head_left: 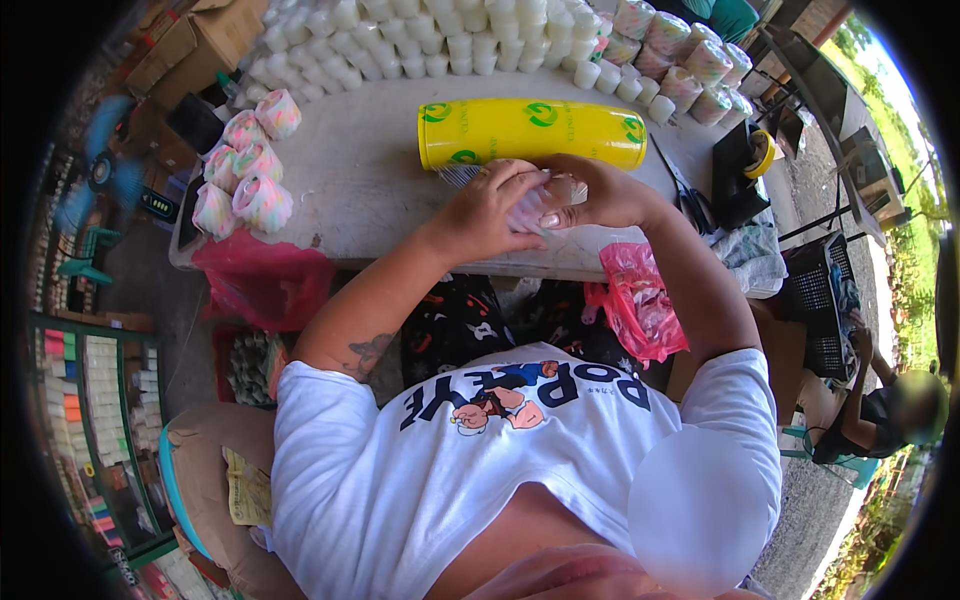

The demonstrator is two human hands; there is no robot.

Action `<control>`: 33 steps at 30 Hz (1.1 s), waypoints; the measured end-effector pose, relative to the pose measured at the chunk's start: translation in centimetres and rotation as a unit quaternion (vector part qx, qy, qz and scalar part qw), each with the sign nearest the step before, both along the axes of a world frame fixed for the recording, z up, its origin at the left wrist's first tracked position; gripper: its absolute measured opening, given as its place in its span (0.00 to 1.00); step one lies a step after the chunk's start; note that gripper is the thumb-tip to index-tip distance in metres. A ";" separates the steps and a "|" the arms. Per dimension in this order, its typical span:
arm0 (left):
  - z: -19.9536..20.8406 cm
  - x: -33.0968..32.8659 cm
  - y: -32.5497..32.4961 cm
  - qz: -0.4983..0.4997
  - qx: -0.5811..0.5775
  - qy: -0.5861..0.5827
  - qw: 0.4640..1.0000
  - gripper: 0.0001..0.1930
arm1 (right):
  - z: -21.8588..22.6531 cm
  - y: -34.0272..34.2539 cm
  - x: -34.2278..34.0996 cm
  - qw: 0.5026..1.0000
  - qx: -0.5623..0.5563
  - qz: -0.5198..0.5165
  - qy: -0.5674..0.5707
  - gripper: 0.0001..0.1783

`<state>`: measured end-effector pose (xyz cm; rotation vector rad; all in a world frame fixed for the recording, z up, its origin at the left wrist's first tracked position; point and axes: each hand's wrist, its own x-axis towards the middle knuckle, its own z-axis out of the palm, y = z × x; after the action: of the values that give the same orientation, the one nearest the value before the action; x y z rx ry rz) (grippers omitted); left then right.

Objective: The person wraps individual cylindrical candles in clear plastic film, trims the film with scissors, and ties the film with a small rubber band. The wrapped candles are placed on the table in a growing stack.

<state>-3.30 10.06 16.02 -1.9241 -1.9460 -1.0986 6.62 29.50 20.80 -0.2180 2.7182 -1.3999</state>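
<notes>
Together, hands [478, 215] holding plastic [525, 212], green-lettered yellow roll [535, 132]

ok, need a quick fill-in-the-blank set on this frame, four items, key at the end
1. Behind its green print, the roll is ____.
2. Counting the left hand and right hand, the plastic item is held by ____ hands.
3. From the wearer's view, the scissors lie to the ____ of the roll.
4. Apart from its print, the wearer's shirt is ____.

Missing words: yellow; two; right; white.
</notes>
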 end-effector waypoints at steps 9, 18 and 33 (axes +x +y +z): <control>2.0 -0.5 1.0 0.066 -0.107 -0.014 0.992 0.33 | -0.9 -3.0 5.1 0.945 0.179 -0.126 0.243 0.44; 2.4 -2.2 2.0 0.026 -0.147 -0.102 0.984 0.53 | -1.4 -1.3 1.3 0.918 0.315 -0.110 0.215 0.43; -0.2 -0.3 3.1 0.181 -0.063 0.127 0.973 0.44 | 4.2 3.6 -3.2 0.968 0.210 0.013 0.137 0.14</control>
<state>-3.63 13.12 15.87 -1.5797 -2.1443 -0.6127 3.41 33.05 25.04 -0.4403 3.1376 -0.8053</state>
